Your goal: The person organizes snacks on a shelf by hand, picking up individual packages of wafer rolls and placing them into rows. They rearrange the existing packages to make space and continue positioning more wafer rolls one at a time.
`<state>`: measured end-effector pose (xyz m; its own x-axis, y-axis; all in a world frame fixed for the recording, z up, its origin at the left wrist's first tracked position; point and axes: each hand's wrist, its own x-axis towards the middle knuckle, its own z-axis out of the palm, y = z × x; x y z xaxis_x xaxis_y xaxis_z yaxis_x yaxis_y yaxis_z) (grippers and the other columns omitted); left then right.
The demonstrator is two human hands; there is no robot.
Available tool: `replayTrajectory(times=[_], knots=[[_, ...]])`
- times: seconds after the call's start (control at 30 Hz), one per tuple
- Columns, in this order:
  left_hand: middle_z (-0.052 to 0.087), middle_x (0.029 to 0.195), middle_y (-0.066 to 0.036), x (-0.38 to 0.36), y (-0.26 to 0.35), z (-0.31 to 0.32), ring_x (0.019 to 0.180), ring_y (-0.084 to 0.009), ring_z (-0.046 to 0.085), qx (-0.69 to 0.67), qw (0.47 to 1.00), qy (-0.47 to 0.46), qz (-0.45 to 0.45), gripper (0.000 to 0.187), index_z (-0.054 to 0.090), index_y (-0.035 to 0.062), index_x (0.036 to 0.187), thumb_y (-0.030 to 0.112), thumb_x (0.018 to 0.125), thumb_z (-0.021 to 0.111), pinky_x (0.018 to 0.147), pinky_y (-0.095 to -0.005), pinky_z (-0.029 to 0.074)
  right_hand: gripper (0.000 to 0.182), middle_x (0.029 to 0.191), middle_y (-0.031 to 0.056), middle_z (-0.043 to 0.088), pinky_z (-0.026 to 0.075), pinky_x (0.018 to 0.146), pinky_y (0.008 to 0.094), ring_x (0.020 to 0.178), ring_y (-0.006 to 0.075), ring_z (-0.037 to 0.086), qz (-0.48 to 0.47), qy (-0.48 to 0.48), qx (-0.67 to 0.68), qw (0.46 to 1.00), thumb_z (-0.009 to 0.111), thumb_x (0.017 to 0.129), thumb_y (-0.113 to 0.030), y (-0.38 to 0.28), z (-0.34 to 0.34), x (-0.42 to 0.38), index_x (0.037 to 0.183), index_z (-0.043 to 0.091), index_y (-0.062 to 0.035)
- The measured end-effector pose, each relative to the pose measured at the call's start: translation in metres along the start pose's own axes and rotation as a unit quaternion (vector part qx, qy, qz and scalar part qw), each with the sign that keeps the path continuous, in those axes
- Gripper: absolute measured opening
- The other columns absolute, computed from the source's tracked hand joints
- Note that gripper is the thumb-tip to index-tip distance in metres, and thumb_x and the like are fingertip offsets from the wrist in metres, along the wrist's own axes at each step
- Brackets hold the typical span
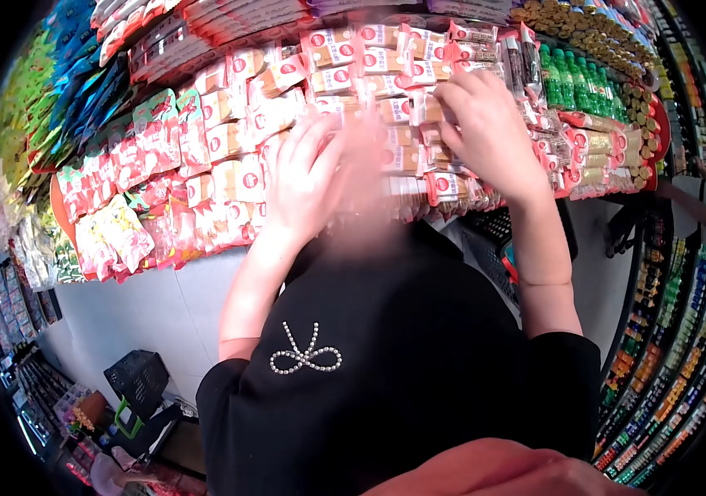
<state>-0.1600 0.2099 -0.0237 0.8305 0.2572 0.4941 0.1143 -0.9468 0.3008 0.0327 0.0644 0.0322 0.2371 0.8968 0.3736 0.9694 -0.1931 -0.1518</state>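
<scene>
In front of me, rows of small snack packets (336,80) with white labels, red round logos and tan contents lie on a sloping display. My left hand (302,169) is over the middle rows, its fingers bent and close together. A blurred patch covers its fingertips, so what they hold is hidden. Farther right, my right hand (489,132) has its fingers curled down onto a snack packet (428,108) of the same kind, gripping its end. Other packets lie directly below and beside both hands.
Red-and-white candy bags (134,153) fill the display's left side. Green bottle-shaped packs (580,81) stand at the right, beside gold-wrapped sticks (597,149). Below are a dark basket (489,236) and another basket (136,382). Stocked shelves (675,331) line the right.
</scene>
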Motion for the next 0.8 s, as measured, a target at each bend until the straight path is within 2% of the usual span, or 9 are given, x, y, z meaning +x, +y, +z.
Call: replayTrajectory(times=[0.1,0.2,0.33,0.4,0.53,0.67,0.73,0.77,0.8], knots=[[0.055,0.118,-0.009,0.001,0.000,0.000,0.113,-0.0290,0.050,-0.008,1.000,-0.010,0.002,0.045,0.060,0.0066,0.110,0.012,0.067,0.074,0.090,-0.0394,0.037,0.023,0.092,0.0119,0.057,0.043,0.084,0.0391,0.092,0.0304,0.053,0.007,-0.025,0.002,1.000,0.063,0.072,-0.005,0.001,0.005,-0.005,0.094,0.059,-0.0002],[0.056,0.118,-0.009,0.002,0.000,0.000,0.113,-0.0292,0.050,0.002,1.000,-0.013,0.011,0.044,0.060,0.0065,0.109,0.011,0.067,0.074,0.089,-0.0393,0.037,0.032,0.096,0.0122,0.059,0.043,0.085,0.0396,0.095,0.0306,0.053,0.014,-0.005,0.001,1.000,0.070,0.069,-0.009,0.003,-0.010,0.007,0.098,0.060,-0.0001],[0.056,0.118,-0.009,0.005,0.004,0.000,0.114,-0.0293,0.050,-0.030,1.000,0.000,0.009,0.044,0.060,0.0064,0.108,0.011,0.067,0.074,0.089,-0.0396,0.037,0.032,0.097,0.0119,0.059,0.044,0.084,0.0404,0.095,0.0310,0.054,-0.017,0.025,-0.027,0.999,0.070,0.068,-0.009,0.030,0.010,0.035,0.098,0.060,-0.0017],[0.056,0.118,-0.009,0.005,0.004,-0.001,0.114,-0.0294,0.050,-0.036,0.999,0.001,0.011,0.044,0.061,0.0064,0.108,0.011,0.067,0.074,0.090,-0.0397,0.037,0.034,0.097,0.0117,0.060,0.044,0.085,0.0407,0.095,0.0312,0.053,0.009,-0.085,-0.037,0.996,0.071,0.067,-0.009,0.041,0.027,0.042,0.098,0.060,-0.0026],[0.056,0.118,-0.009,0.002,0.001,-0.004,0.113,-0.0293,0.050,-0.027,1.000,0.008,0.008,0.044,0.061,0.0064,0.108,0.011,0.066,0.074,0.090,-0.0400,0.038,0.035,0.093,0.0115,0.061,0.044,0.084,0.0412,0.094,0.0319,0.053,0.029,-0.090,-0.007,0.995,0.073,0.064,-0.010,0.038,0.023,0.045,0.096,0.060,-0.0025],[0.056,0.117,-0.008,0.000,-0.001,-0.003,0.110,-0.0288,0.051,-0.016,1.000,0.011,0.008,0.044,0.061,0.0064,0.107,0.011,0.066,0.074,0.090,-0.0398,0.038,0.033,0.092,0.0128,0.060,0.044,0.084,0.0415,0.095,0.0326,0.053,0.022,-0.137,0.018,0.990,0.071,0.064,-0.010,0.040,0.017,0.050,0.093,0.059,-0.0010],[0.056,0.117,-0.008,0.000,-0.002,-0.002,0.110,-0.0286,0.051,-0.016,1.000,0.013,0.009,0.044,0.061,0.0065,0.107,0.010,0.066,0.074,0.090,-0.0399,0.038,0.029,0.091,0.0143,0.059,0.044,0.085,0.0413,0.095,0.0326,0.053,0.013,-0.146,-0.041,0.988,0.067,0.063,-0.010,0.037,0.015,0.051,0.089,0.058,0.0004],[0.056,0.117,-0.008,0.000,-0.002,-0.002,0.109,-0.0284,0.052,-0.015,1.000,0.015,0.010,0.044,0.061,0.0065,0.107,0.010,0.065,0.074,0.090,-0.0399,0.038,0.029,0.091,0.0143,0.059,0.044,0.085,0.0413,0.095,0.0326,0.053,0.011,-0.145,-0.041,0.988,0.067,0.063,-0.010,0.034,0.016,0.049,0.089,0.058,0.0004],[0.056,0.117,-0.008,0.000,-0.002,-0.002,0.109,-0.0284,0.052,-0.014,1.000,0.015,0.008,0.044,0.061,0.0065,0.107,0.010,0.065,0.074,0.090,-0.0399,0.038,0.028,0.090,0.0152,0.059,0.043,0.085,0.0414,0.094,0.0330,0.053,0.016,-0.095,-0.096,0.991,0.065,0.063,-0.010,0.030,0.018,0.045,0.088,0.057,0.0008]])
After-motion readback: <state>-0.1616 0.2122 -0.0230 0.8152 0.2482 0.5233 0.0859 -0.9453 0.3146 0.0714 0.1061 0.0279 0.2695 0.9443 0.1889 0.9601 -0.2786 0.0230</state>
